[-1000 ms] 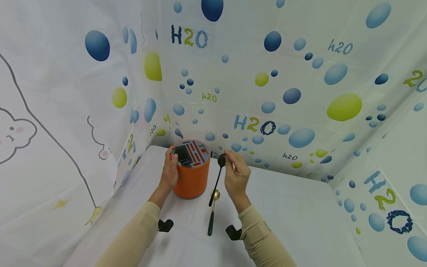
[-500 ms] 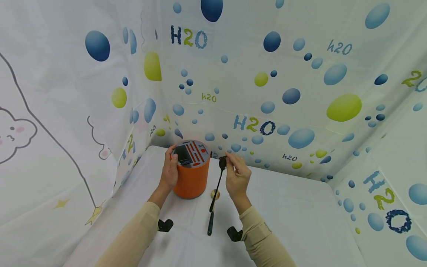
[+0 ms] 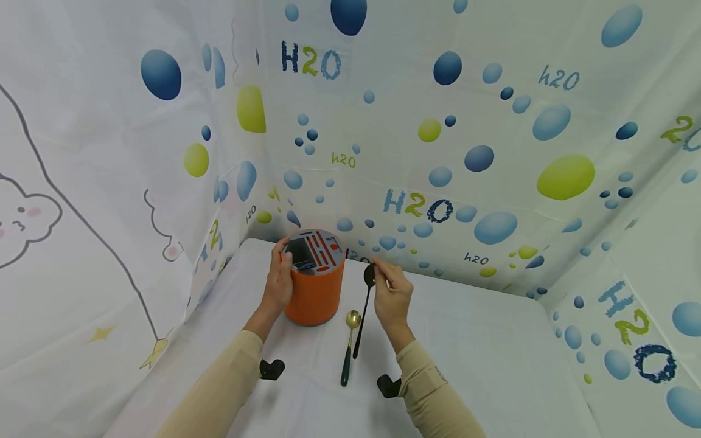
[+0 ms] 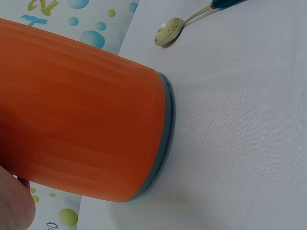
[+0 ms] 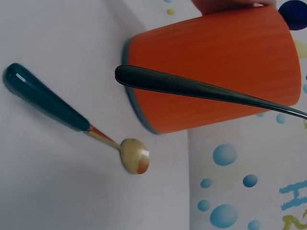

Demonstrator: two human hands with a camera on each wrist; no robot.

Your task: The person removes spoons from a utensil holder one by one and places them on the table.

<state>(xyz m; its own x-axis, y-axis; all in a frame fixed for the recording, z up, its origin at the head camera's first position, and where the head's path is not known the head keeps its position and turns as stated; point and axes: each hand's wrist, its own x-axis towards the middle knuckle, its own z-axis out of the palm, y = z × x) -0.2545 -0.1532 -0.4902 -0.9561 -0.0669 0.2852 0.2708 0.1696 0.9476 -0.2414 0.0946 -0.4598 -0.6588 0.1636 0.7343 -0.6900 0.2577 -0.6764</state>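
An orange holder (image 3: 314, 292) has a grey top; one spoon (image 3: 364, 316) is black, another spoon (image 3: 348, 347) gold with a dark green handle.

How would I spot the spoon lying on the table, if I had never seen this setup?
Find the orange holder on the white table. Just to its right, the gold spoon lies flat, its bowl toward the holder. Unlike the all-black spoon pinched in the right hand, it has a gold bowl and dark green handle.

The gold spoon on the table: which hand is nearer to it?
Right. The right hand holds the black spoon just beside the gold spoon; the left hand grips the orange holder, farther off.
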